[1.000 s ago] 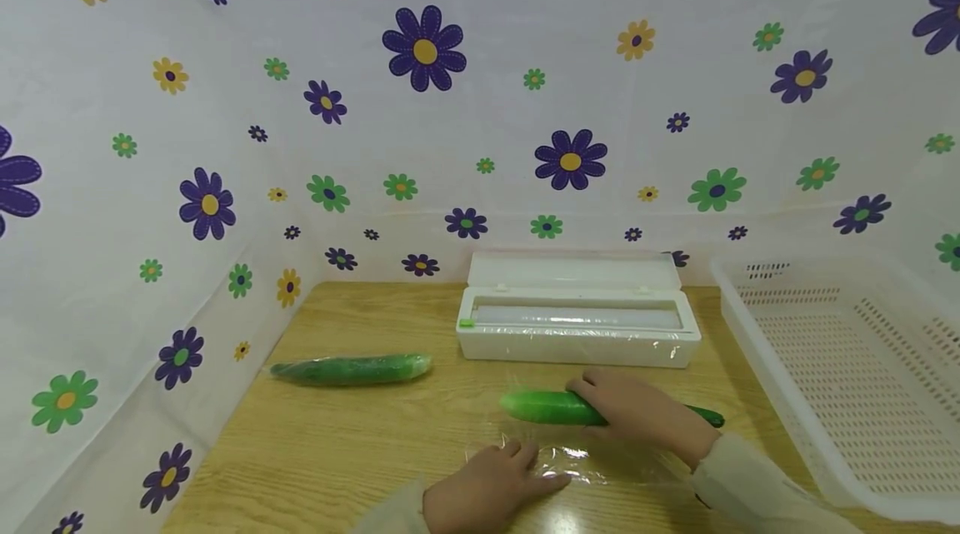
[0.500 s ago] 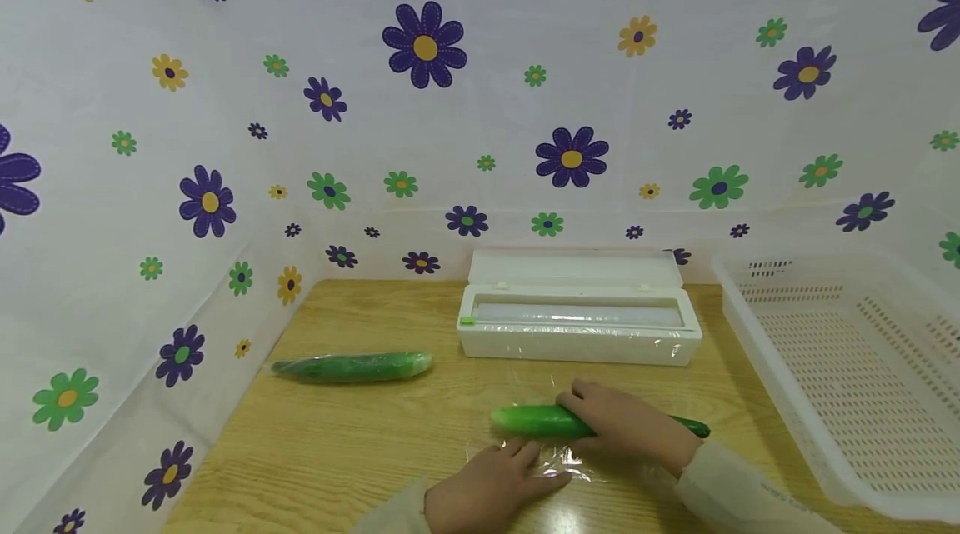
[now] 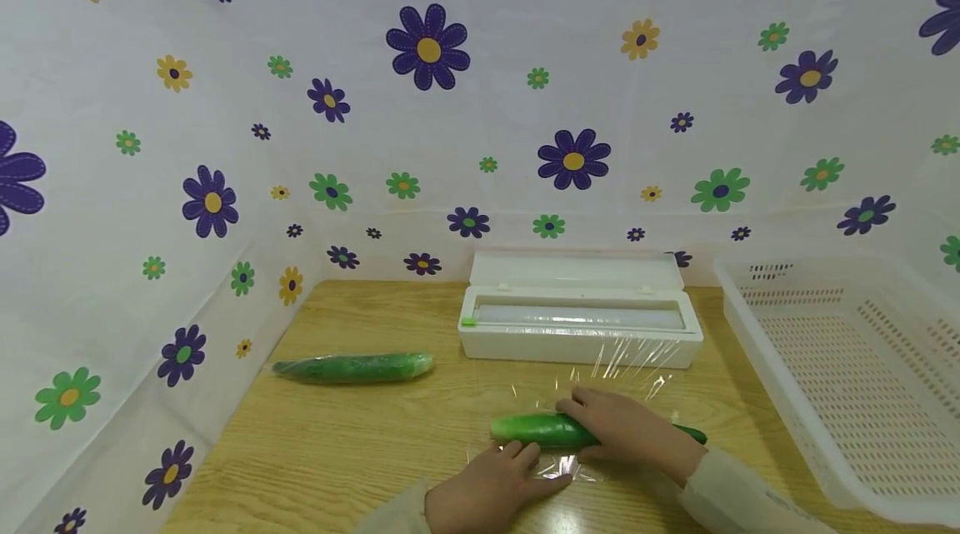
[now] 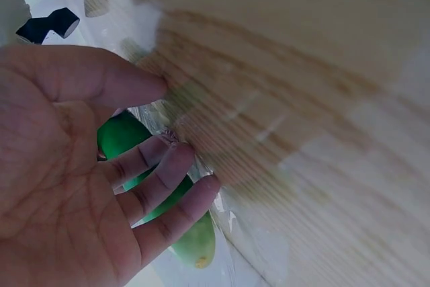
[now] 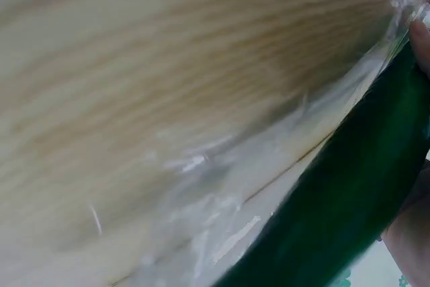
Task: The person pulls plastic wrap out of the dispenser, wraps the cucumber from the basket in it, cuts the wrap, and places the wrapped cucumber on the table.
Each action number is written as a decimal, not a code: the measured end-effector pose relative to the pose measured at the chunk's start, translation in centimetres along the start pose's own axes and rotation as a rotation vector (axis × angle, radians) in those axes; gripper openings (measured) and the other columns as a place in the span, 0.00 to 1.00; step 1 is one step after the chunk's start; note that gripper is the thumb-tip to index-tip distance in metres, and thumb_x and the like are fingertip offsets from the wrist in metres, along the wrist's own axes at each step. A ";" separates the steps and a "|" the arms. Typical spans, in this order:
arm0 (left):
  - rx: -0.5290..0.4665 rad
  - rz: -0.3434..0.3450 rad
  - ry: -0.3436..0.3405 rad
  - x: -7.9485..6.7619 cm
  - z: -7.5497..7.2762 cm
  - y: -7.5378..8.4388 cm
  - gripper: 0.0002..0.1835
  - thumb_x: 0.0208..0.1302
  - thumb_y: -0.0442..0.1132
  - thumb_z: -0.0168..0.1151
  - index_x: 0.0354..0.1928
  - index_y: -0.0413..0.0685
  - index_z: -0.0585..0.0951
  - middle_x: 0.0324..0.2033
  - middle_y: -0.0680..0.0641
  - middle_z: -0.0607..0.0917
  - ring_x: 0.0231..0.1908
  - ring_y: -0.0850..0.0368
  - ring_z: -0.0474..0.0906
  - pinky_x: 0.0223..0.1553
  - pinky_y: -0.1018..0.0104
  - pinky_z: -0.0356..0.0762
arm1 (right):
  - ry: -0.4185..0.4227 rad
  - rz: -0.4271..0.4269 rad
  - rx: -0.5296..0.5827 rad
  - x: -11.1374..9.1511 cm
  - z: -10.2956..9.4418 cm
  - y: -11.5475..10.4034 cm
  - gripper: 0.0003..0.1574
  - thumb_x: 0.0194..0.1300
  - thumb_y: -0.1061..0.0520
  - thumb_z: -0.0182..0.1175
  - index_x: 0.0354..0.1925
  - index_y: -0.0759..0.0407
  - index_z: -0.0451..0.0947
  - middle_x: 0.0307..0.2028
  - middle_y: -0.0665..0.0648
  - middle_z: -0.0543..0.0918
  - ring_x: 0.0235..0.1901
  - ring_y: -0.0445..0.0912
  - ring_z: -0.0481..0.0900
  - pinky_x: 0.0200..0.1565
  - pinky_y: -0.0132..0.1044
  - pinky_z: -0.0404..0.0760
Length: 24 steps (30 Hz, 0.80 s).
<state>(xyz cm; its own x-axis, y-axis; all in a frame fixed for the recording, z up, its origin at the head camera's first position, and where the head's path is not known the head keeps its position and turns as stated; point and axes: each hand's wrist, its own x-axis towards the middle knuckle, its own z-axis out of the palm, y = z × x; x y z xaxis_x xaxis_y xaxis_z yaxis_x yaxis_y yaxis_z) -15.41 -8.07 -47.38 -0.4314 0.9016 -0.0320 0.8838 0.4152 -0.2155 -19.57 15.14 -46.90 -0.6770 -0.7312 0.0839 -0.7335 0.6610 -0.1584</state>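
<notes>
Your right grip is curled over the long, glossy green cucumber, which lies on clear plastic film at the lower centre-right of the frame. Your left grip rests near its pale end, fingers loosely extended against the film, not clasped. The film appears to reach the white plastic dispenser box behind. Finding: wrapping appears in hand; the next move likely calls for folding the near film edge over evenly.
</notes>
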 end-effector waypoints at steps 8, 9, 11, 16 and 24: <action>-0.022 -0.003 0.004 0.0 0.5 0.0 0.41 0.52 0.75 0.49 0.67 0.69 0.65 0.41 0.54 0.71 0.35 0.64 0.66 0.30 0.72 0.69 | 0.006 0.010 -0.025 -0.8 0.3 0.1 0.39 0.47 0.49 0.72 0.55 0.55 0.69 0.43 0.52 0.76 0.40 0.43 0.78 0.43 0.40 0.81; -0.017 -0.004 0.002 0.0 0.5 0.1 0.41 0.52 0.76 0.49 0.67 0.69 0.65 0.41 0.54 0.71 0.35 0.64 0.66 0.29 0.72 0.69 | 0.010 0.015 -0.021 -1.0 0.2 0.1 0.39 0.47 0.49 0.72 0.55 0.56 0.69 0.45 0.53 0.77 0.41 0.45 0.79 0.45 0.41 0.81; -0.011 -0.008 -0.005 0.1 0.5 0.1 0.40 0.52 0.76 0.48 0.67 0.70 0.65 0.41 0.54 0.71 0.35 0.63 0.66 0.29 0.73 0.68 | 0.013 0.030 -0.006 -1.2 0.0 0.0 0.37 0.49 0.49 0.71 0.55 0.57 0.70 0.47 0.54 0.78 0.43 0.46 0.79 0.46 0.42 0.81; -0.053 -0.024 -0.041 0.0 0.1 0.2 0.40 0.52 0.76 0.49 0.66 0.70 0.66 0.42 0.54 0.71 0.35 0.63 0.66 0.27 0.74 0.67 | 0.048 0.036 0.027 -1.7 -0.1 0.0 0.33 0.51 0.50 0.70 0.53 0.58 0.71 0.46 0.55 0.80 0.44 0.46 0.79 0.45 0.41 0.81; 0.040 0.001 -0.017 -0.4 -0.1 0.7 0.33 0.57 0.70 0.49 0.62 0.66 0.71 0.38 0.55 0.73 0.31 0.65 0.65 0.26 0.77 0.64 | 0.060 0.017 0.077 -1.4 -0.1 -0.4 0.29 0.53 0.50 0.69 0.50 0.57 0.72 0.44 0.53 0.80 0.41 0.42 0.78 0.42 0.37 0.81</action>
<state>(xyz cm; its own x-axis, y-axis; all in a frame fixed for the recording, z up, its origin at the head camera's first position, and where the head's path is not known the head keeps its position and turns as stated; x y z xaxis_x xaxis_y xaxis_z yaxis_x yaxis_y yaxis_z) -14.58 -8.11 -47.38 -0.4338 0.8997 -0.0484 0.8764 0.4088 -0.2547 -18.28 15.91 -46.89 -0.6934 -0.7071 0.1385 -0.7166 0.6567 -0.2352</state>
